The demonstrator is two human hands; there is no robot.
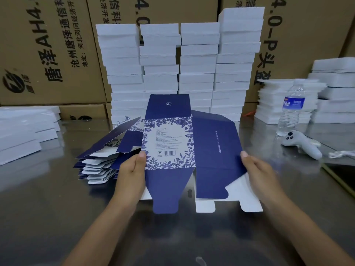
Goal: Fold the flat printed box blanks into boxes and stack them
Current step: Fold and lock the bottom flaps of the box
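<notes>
— Around the bench?
— Four stacks of white boxes at 12 o'clock, against brown cartons. One water bottle and one white controller at 2 o'clock.
— The blank?
— One box blank held flat at centre. Left grip pinching its 9 o'clock edge, right grip pinching its 3 o'clock edge. One pile of flat blanks at 10 o'clock, partly hidden behind it.

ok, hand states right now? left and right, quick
Left hand: pinches the left edge of the blue floral printed cardboard box blank, thumb on top.
Right hand: pinches the same blank's right edge, thumb on top.
</notes>
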